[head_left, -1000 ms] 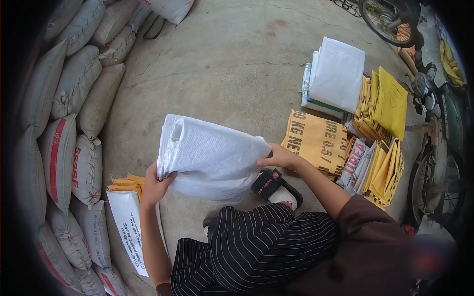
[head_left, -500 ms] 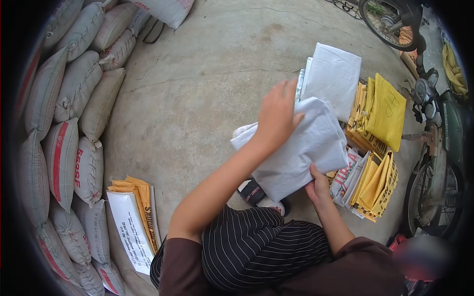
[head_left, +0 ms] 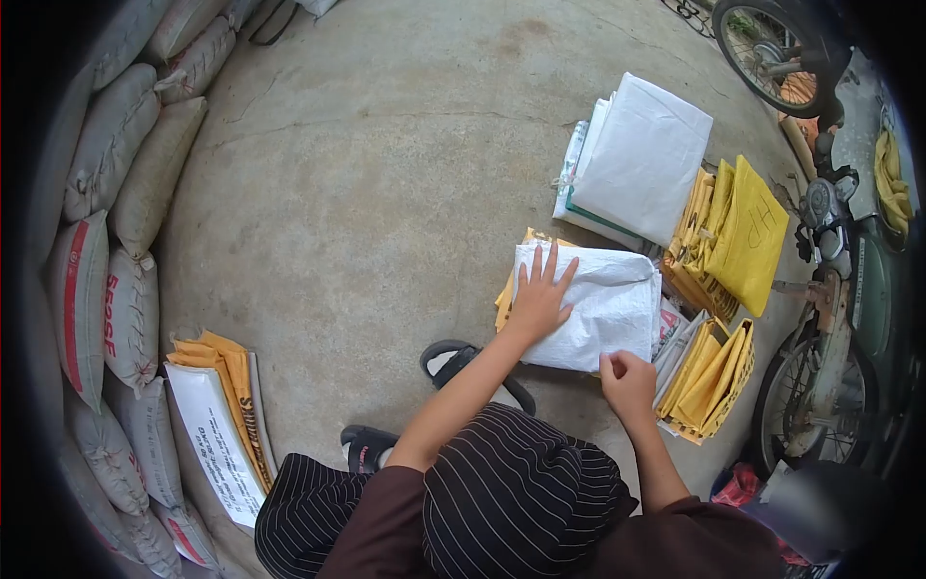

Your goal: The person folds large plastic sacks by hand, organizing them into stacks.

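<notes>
A folded white woven sack lies flat on the floor on top of yellow-orange folded sacks, whose edges show at its left and upper side. My left hand rests on its left part with the fingers spread. At the lower right edge, my right hand is closed, thumb and fingers pinching the sack's border. Just beyond is a pile of larger white folded sacks. To the right stand bright yellow folded sacks and a bundle of yellow printed sacks.
Filled sacks are stacked along the left side. Near them a bundle of white and orange folded sacks stands on the concrete floor. A motorbike is parked on the right. My sandalled feet are close to the white sack.
The white folded sack, held up in both hands earlier, is now down on the yellow-orange sacks. My left hand has come down and flattened on it. The view has shifted slightly.
</notes>
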The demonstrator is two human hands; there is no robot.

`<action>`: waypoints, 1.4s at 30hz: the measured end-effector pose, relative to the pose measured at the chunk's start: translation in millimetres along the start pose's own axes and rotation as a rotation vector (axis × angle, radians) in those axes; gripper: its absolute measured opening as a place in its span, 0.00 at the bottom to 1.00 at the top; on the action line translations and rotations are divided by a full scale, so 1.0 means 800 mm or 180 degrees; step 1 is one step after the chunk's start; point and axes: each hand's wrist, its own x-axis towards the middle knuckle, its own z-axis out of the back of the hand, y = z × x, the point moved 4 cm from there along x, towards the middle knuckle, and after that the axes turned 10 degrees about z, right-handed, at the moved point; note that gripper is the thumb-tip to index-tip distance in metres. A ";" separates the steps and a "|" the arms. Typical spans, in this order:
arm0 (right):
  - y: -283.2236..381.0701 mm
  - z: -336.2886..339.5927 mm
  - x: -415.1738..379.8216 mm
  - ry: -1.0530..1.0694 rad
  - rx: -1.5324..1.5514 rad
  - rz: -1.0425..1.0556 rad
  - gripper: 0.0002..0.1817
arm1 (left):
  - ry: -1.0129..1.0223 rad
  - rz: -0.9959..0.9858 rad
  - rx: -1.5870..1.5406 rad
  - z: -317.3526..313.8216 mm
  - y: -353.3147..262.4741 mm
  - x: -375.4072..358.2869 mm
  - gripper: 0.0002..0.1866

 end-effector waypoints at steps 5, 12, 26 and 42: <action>-0.013 -0.024 0.128 -0.0836 -0.1716 0.2027 0.36 | -0.0133 -0.0040 0.0957 -0.037 -0.024 -0.008 0.37; -0.086 -0.102 0.189 -0.0800 -0.1370 0.1546 0.41 | -0.0350 -0.0187 -0.0376 -0.068 0.000 0.014 0.36; -0.065 -0.083 0.176 -0.0910 -0.1492 0.1652 0.40 | -0.0747 0.2515 -0.1744 -0.005 0.048 -0.036 0.34; -0.074 0.011 0.105 -0.2008 0.0350 -0.0756 0.31 | -0.0244 0.1828 -0.1546 0.003 0.075 -0.014 0.34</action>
